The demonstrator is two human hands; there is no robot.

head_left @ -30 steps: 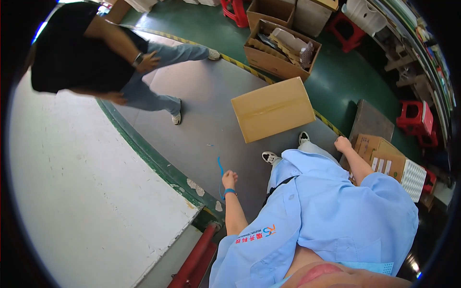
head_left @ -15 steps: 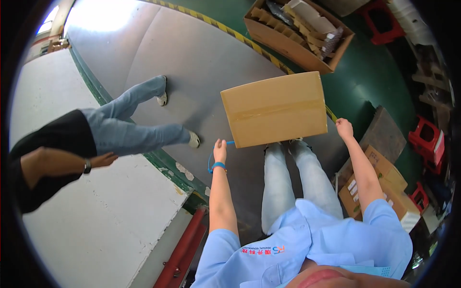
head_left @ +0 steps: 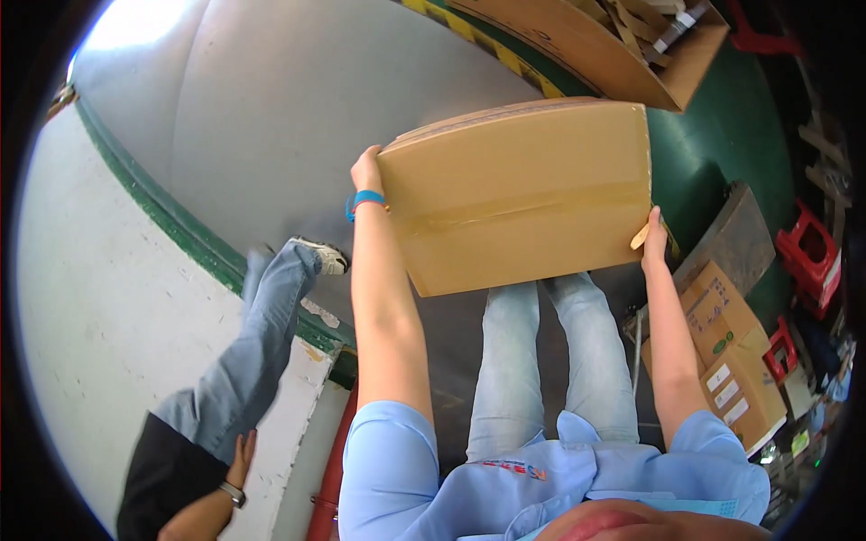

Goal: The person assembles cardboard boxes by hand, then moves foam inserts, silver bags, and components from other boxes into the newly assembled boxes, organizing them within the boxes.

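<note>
A large closed brown cardboard box (head_left: 523, 194), taped along its middle, is in front of me above my legs. My left hand (head_left: 367, 169), with a blue band on the wrist, grips the box's left edge. My right hand (head_left: 653, 236) holds its lower right corner. Both arms are stretched out straight from my light blue sleeves. The box hides most of my fingers and the floor beneath it.
An open cardboard carton (head_left: 622, 41) full of scrap stands beyond the box. Smaller labelled cartons (head_left: 731, 356) and red plastic stools (head_left: 810, 257) sit at the right. Another person in jeans (head_left: 257, 338) walks at my left beside a green-edged white floor area (head_left: 108, 298).
Both hands have reached the box and taken hold of its sides; it now fills much more of the view. The other person has moved down to the lower left.
</note>
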